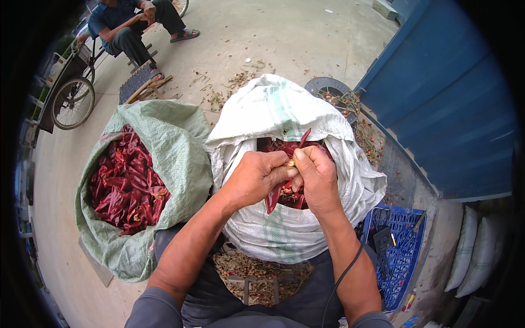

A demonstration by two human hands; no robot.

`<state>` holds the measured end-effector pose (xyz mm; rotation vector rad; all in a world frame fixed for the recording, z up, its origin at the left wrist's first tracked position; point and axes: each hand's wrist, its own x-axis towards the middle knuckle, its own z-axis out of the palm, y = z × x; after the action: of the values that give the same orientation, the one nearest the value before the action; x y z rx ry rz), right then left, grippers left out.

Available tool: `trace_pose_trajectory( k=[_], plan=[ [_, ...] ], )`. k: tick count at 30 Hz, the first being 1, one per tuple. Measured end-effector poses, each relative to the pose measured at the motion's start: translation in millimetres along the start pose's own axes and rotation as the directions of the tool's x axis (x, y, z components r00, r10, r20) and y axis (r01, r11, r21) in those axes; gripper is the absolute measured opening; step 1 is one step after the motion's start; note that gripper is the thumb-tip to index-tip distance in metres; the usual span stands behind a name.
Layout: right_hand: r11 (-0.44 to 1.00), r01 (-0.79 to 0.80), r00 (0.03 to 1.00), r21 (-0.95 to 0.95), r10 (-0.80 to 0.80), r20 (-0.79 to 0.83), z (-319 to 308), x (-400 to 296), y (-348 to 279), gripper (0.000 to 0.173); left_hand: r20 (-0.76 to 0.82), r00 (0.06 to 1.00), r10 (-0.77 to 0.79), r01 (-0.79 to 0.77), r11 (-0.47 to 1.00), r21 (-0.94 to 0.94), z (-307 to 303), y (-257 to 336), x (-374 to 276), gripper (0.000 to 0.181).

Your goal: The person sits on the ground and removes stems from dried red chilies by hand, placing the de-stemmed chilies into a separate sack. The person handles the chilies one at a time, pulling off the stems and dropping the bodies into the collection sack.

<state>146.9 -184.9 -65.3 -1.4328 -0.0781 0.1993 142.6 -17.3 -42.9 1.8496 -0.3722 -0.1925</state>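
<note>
Above the mouth of a white woven sack (287, 238), my left hand (258, 174) and my right hand (318, 172) meet fingertip to fingertip. Between them they pinch a dried red chili pepper (273, 199), whose pale yellowish stem end (291, 162) shows at the fingertips. Part of the pepper is hidden by my left fingers. Another red pepper tip (304, 138) points upward just behind my thumbs; whether it is held or lies in the sack, I cannot tell. More red peppers (299, 201) fill the sack below my hands.
On the left stands a green woven sack (180, 164) with dried red peppers (131, 184). Stem scraps (229, 262) litter the ground between my legs. A blue plastic crate (396, 262) holds cables at right, near a blue metal door (443, 106). Ahead, a person (127, 28) sits beside a cart (74, 94).
</note>
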Motion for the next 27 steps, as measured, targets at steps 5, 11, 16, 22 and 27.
trace_pose_trajectory(
  k=[5, 11, 16, 22, 27],
  plan=[
    [0.752, 0.014, 0.981, 0.659, 0.117, -0.155, -4, 22, -3, 0.021, -0.047, 0.992, -0.119, 0.089, 0.905, -0.415, 2, -8, 1, 0.02],
    [0.953, -0.021, 0.805, -0.304, -0.164, -0.57, -45, 58, -8, 0.037, -0.141, 0.917, -0.373, 0.105, 0.567, -0.817, -20, -28, -8, 0.022],
    [0.269, 0.244, 0.967, -0.932, -0.001, 0.253, -23, 27, 75, 0.021, -0.075, 0.91, -0.409, 0.185, 0.56, -0.808, -20, -11, 5, 0.009],
    [0.864, 0.149, 0.957, -0.481, -0.249, -0.152, -21, 45, -13, 0.024, -0.332, 0.875, -0.353, 0.058, 0.756, -0.652, -38, -9, 0, 0.025],
    [0.534, 0.816, 0.556, -0.223, -0.83, 0.047, -18, -47, -105, 0.059, -0.315, 0.885, -0.343, 0.113, 0.814, -0.57, -43, -6, -6, 0.018]
  ],
)
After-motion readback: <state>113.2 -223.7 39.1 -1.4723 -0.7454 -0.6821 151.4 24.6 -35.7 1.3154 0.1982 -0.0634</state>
